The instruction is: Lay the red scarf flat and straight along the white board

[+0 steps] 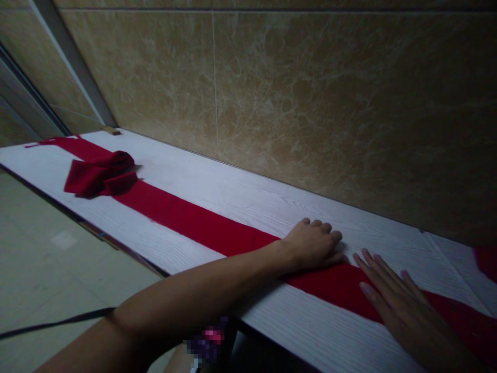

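A long red cloth strip (194, 220) lies lengthwise along a white wood-grain board (240, 194). Near the far left end the strip is bunched into a loose folded heap (101, 175). My left hand (313, 243) rests palm down on the strip at the middle right, its fingers curled over the cloth's far edge. Just to the right, my right hand (396, 300) lies flat on the red cloth with its fingers stretched out and spread. Neither hand lifts the cloth.
A beige marble-tiled wall (310, 103) rises right behind the board. Pale floor tiles (58, 259) lie below the board's near edge, crossed by a dark cord (54, 324). More red cloth (487, 261) shows at the far right edge.
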`<state>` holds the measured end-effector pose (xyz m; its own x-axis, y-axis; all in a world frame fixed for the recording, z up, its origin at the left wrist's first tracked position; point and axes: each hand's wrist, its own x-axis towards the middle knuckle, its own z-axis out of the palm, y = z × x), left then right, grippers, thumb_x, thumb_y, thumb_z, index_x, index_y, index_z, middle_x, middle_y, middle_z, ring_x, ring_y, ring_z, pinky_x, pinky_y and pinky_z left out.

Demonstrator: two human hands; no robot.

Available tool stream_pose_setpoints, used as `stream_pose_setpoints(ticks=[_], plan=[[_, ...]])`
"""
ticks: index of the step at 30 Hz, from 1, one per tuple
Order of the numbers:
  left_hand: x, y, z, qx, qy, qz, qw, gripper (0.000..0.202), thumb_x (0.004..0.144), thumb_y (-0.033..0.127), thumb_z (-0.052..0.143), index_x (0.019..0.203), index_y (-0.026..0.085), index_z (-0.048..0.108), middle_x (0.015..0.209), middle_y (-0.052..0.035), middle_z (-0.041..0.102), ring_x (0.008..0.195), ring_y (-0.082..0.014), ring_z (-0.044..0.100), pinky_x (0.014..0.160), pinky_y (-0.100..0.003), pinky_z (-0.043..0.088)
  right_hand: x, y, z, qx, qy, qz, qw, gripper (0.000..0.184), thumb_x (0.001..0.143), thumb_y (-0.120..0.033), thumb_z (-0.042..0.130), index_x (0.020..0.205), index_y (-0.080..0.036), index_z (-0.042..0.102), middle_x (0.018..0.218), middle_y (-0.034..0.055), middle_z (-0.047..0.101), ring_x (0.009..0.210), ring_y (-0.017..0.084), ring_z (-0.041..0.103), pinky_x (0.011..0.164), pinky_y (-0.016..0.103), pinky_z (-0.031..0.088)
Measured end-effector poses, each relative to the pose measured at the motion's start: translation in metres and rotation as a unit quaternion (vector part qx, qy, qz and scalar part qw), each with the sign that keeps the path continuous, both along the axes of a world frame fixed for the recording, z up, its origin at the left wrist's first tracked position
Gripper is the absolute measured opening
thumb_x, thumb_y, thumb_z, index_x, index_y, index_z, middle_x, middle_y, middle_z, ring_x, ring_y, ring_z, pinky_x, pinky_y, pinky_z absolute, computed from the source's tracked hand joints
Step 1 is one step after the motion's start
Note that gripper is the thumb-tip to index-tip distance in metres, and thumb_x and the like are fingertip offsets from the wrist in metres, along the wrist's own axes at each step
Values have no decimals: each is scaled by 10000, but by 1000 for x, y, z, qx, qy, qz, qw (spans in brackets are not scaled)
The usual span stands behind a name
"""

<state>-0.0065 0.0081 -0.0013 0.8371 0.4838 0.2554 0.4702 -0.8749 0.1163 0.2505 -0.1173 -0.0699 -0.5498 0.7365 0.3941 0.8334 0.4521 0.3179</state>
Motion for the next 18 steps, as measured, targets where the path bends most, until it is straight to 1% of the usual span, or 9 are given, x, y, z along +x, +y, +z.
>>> stream_pose_setpoints(ticks=[2, 5, 8, 10, 12, 14, 16, 17, 18], plan=[[0, 0, -2, 0, 0, 11, 1000, 523, 1040, 594, 430, 1196, 139, 636, 1157, -136, 710, 1099, -291, 678, 922, -437, 521, -4, 0, 4, 13, 4, 12, 1000, 608, 1077, -290, 224, 1682, -242, 202, 1568, 126, 507, 1463, 337, 458, 1119, 608, 427], [0, 1, -2, -9, 2, 16, 1000, 535, 1036, 603, 425, 1200, 140, 637, 1164, -138, 703, 1091, -297, 672, 925, -447, 515, -8, 0, 9, 25, -2, 13, 1000, 633, 1071, -274, 230, 1694, -249, 119, 1554, 132, 520, 1417, 350, 514, 1050, 605, 475], [-1, 1, 0, -18, 6, 20, 1000, 503, 1034, 572, 450, 1202, 138, 640, 1172, -142, 700, 1089, -297, 666, 924, -448, 515, -10, -1, 10, 32, -6, 10, 999, 644, 1071, -267, 224, 1696, -260, 72, 1564, 134, 507, 1422, 348, 510, 1038, 604, 480], [-1, 1, 2, -18, 5, 15, 1000, 470, 1033, 537, 464, 1211, 139, 642, 1192, -146, 696, 1100, -296, 659, 930, -450, 517, -9, -1, 9, 37, -9, 17, 999, 644, 1067, -254, 235, 1695, -255, 91, 1567, 137, 503, 1450, 345, 476, 1061, 608, 464], [-2, 0, 4, -19, -3, -12, 1000, 437, 1046, 486, 447, 1243, 150, 645, 1246, -141, 691, 1167, -294, 642, 971, -458, 514, -7, 0, 7, 39, -13, 28, 999, 626, 1055, -224, 274, 1676, -217, 198, 1569, 154, 498, 1485, 342, 426, 1110, 612, 430], [-2, -4, 5, -28, -6, -63, 998, 455, 1065, 446, 400, 1359, 173, 614, 1411, -126, 639, 1358, -302, 552, 1084, -497, 470, -3, 0, 4, 47, -6, 41, 998, 558, 1035, -172, 298, 1581, -179, 409, 1569, 170, 496, 1520, 332, 366, 1179, 613, 362], [-1, -9, 6, -51, 3, -117, 992, 532, 1079, 438, 341, 1521, 188, 499, 1615, -91, 485, 1548, -296, 351, 1210, -543, 361, 3, 0, 2, 49, 1, 67, 997, 468, 1005, -116, 336, 1389, -185, 595, 1567, 161, 503, 1555, 322, 290, 1231, 614, 285], [-1, -13, 6, -67, 11, -138, 988, 578, 1082, 450, 312, 1582, 182, 424, 1684, -73, 389, 1599, -289, 249, 1254, -556, 297, 6, 0, 1, 48, 3, 83, 995, 430, 989, -92, 357, 1297, -194, 639, 1562, 153, 512, 1566, 321, 256, 1243, 619, 257], [0, -16, 6, -84, 20, -152, 985, 620, 1084, 465, 281, 1621, 164, 356, 1722, -67, 310, 1621, -282, 179, 1281, -561, 243, 8, 0, 0, 44, 1, 96, 994, 402, 975, -72, 376, 1232, -199, 658, 1557, 149, 520, 1574, 323, 231, 1248, 625, 241]])
